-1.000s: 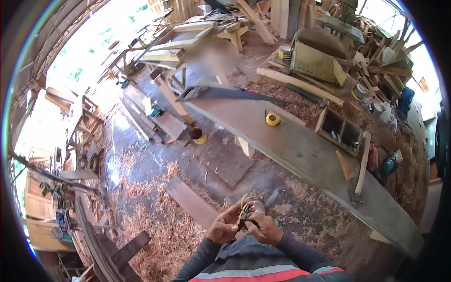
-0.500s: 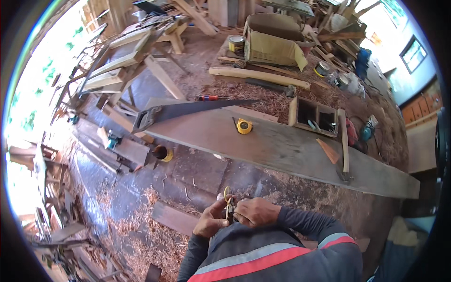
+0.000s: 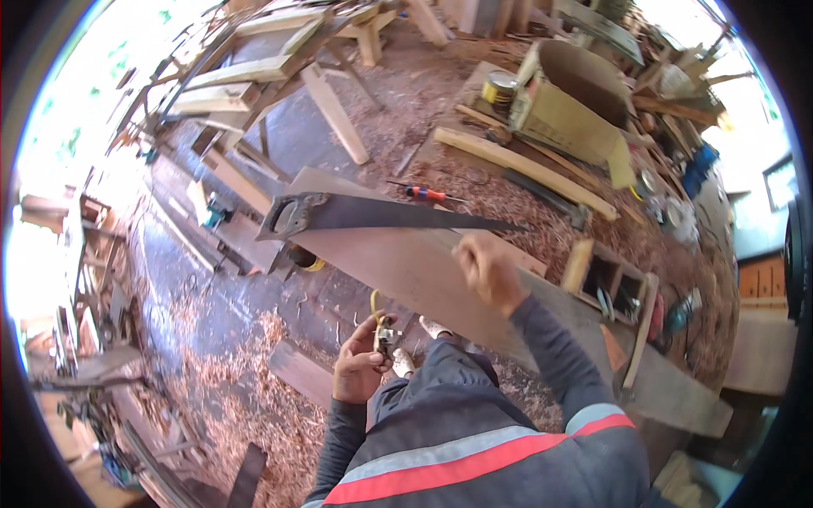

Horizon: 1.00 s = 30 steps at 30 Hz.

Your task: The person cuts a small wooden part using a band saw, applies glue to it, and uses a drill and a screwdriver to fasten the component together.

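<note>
My left hand (image 3: 359, 366), low in front of my body, grips a small dark-and-silver metal piece (image 3: 387, 337) with a thin yellow loop (image 3: 374, 300) rising beside it. Its exact kind is too small to tell. My right hand (image 3: 489, 273) is raised over the long wooden board (image 3: 381, 262), fingers curled; whatever may be in them is hidden. The yellow tape measure does not show now, and the hand covers about where it lay. A handsaw (image 3: 373, 212) lies across the board's far left part, handle to the left.
A screwdriver (image 3: 426, 193) lies past the saw. To the right are a divided wooden box (image 3: 603, 279) and a hammer (image 3: 641, 334) on the board. A cardboard box (image 3: 563, 106) and a tin can (image 3: 500, 89) stand farther back. Shavings (image 3: 246, 381) cover the floor at left.
My right hand has left the metal piece and reached forward and right over the board. My left hand keeps the piece, slightly farther left. The view has shifted, and the tape measure no longer shows.
</note>
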Motion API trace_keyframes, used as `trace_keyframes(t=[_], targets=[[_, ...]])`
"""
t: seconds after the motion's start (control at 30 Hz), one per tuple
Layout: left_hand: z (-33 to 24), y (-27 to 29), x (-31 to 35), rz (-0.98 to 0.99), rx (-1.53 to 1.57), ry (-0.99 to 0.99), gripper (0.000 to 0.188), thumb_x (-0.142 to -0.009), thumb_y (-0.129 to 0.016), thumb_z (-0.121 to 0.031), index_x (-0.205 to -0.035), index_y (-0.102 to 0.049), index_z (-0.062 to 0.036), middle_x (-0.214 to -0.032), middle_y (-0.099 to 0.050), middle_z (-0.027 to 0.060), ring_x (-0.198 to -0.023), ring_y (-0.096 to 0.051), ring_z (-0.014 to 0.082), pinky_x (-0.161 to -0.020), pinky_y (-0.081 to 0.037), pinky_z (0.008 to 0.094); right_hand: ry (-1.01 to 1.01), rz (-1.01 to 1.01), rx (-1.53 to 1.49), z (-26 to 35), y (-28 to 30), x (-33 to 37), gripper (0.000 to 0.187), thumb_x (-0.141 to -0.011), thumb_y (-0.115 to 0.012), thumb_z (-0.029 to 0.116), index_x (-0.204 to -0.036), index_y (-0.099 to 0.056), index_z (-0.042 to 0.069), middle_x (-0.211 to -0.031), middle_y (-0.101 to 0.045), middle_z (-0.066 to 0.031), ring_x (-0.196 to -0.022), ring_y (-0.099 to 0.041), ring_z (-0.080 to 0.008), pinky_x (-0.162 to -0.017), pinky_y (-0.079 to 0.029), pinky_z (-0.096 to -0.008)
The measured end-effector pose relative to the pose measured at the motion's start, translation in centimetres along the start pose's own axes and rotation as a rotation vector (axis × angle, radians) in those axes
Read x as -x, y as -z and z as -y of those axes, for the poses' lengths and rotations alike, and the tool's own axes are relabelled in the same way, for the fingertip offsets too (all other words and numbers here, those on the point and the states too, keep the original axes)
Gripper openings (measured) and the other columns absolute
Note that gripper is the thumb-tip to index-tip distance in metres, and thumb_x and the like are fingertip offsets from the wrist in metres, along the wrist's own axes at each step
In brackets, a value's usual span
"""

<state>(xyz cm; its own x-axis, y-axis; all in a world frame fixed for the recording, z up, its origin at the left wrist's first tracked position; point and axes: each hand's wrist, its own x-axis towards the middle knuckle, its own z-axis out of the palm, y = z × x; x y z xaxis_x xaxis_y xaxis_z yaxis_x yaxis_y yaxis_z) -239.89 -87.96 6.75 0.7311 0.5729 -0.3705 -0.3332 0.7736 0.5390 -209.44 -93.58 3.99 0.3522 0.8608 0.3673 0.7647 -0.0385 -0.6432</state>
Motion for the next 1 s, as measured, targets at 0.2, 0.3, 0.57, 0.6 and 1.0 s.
trace_keyframes(t=[0.2,0.3,0.57,0.6,1.0], targets=[[-0.9,-0.8,0.8,-0.226,0.17,-0.24,0.087,-0.067,-0.078,-0.002,-0.146,-0.042,0.0044,-0.143,-0.052,0.0194,-0.097,-0.068,0.0185,-0.072,-0.059,0.0266,0.047,0.468,0.516,-9.2,-9.3,-16.7,0.032,-0.089,-0.067,0.025,-0.112,-0.058,0.004,-0.105,-0.066,-0.0199,-0.093,-0.069,-0.0373,-0.079,-0.057,-0.0474],[-0.8,-1.1,1.2,-0.196,0.193,-0.339,0.093,-0.069,-0.086,-0.008,-0.149,-0.038,0.0039,-0.146,-0.05,0.0179,-0.1,-0.067,0.0186,-0.072,-0.058,0.0264,0.097,0.721,0.601,-16.6,-14.8,-19.5,0.05,-0.089,-0.068,0.028,-0.131,-0.051,0.008,-0.114,-0.066,-0.0208,-0.108,-0.065,-0.0381,-0.092,-0.052,-0.0482],[2.1,-2.0,10.6,-0.393,0.294,-0.672,0.101,-0.07,-0.091,-0.016,-0.153,-0.034,0.0001,-0.15,-0.045,0.0176,-0.095,-0.067,0.015,-0.072,-0.058,0.0253,0.181,0.821,0.69,-15.3,-14.2,-21.3,0.054,-0.085,-0.066,0.023,-0.131,-0.046,0.004,-0.11,-0.067,-0.0269,-0.103,-0.066,-0.042,-0.088,-0.053,-0.051],[2.8,-1.9,11.8,-0.377,0.317,-0.705,0.101,-0.071,-0.09,-0.014,-0.153,-0.033,-0.0002,-0.151,-0.044,0.0177,-0.093,-0.067,0.015,-0.072,-0.058,0.0263,0.261,0.711,0.622,-16.8,-12.9,-21.5,0.057,-0.084,-0.064,0.022,-0.133,-0.044,0.004,-0.108,-0.067,-0.0264,-0.099,-0.067,-0.0441,-0.085,-0.053,-0.0527],[18.3,-1.4,35.0,-0.322,0.426,-1.13,0.099,-0.069,-0.083,0.001,-0.154,-0.032,-0.0024,-0.156,-0.037,0.0182,-0.095,-0.07,0.0208,-0.074,-0.061,0.0319,0.179,-0.082,-0.026,-4.0,5.6,-18.1,0.039,-0.096,-0.067,0.033,-0.119,-0.06,0.002,-0.104,-0.069,-0.0166,-0.079,-0.067,-0.0258,-0.068,-0.054,-0.037]])
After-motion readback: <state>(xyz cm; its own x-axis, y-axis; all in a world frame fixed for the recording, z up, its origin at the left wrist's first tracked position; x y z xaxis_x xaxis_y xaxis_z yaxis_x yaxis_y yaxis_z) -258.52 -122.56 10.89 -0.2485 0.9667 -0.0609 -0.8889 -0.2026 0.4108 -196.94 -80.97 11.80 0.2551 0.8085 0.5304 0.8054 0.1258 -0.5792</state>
